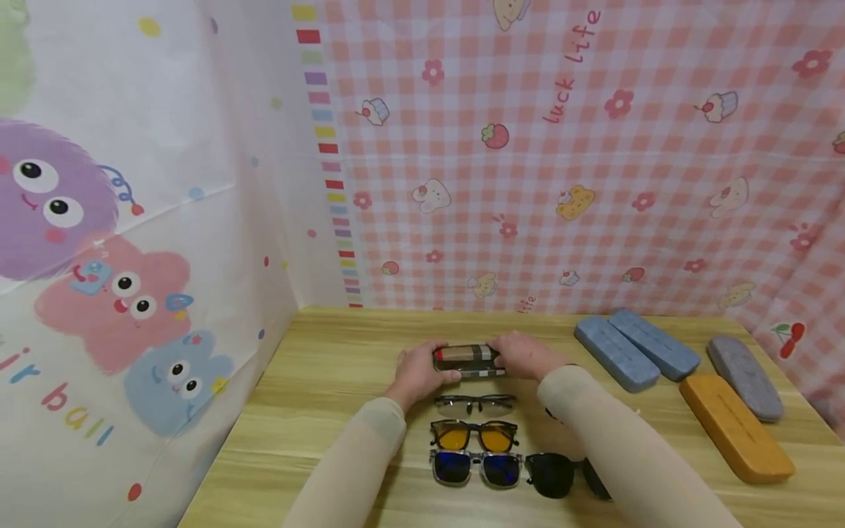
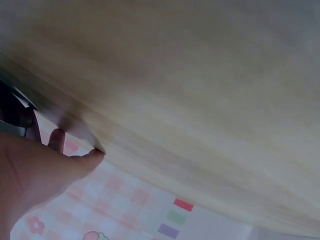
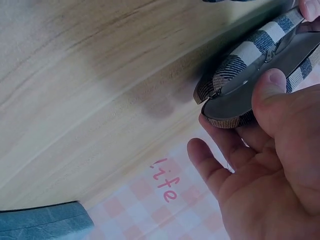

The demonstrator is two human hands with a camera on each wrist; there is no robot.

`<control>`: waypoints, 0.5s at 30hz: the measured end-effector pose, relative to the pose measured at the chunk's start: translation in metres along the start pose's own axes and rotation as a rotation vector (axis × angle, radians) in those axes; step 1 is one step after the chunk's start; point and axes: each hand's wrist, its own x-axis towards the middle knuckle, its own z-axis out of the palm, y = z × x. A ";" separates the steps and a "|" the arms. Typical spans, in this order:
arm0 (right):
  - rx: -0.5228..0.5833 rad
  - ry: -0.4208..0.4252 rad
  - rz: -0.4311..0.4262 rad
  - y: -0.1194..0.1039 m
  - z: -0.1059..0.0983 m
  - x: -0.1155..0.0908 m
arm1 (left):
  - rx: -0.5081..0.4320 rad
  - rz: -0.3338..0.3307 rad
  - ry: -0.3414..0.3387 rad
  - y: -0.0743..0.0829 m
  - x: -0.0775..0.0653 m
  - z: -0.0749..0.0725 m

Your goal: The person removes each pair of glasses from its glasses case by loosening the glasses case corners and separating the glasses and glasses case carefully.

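A plaid glasses case (image 1: 467, 353) in black, white and tan is held near the back of the table, partly open. Its dark grey lining and hinge show in the right wrist view. My right hand (image 3: 280, 155) pinches one half, the thumb on the lining and fingers behind the shell. Around the case's left end my left hand (image 1: 422, 372) grips, its thumb along the front edge. Only a dark bit of the case shows beside the left hand (image 2: 45, 170) in the left wrist view. Just in front lie half-rim glasses (image 1: 474, 403).
Closer in are orange-lensed glasses (image 1: 475, 436), blue-lensed sunglasses (image 1: 477, 468) and black sunglasses (image 1: 553, 475), the last partly behind my right sleeve. To the right lie two blue cases (image 1: 617, 353), a grey case (image 1: 746, 378) and an orange case (image 1: 736, 429). Printed cloths hang behind and at left.
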 end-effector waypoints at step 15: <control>-0.001 -0.031 -0.008 0.004 -0.008 0.005 | 0.032 0.001 0.017 -0.002 0.002 0.005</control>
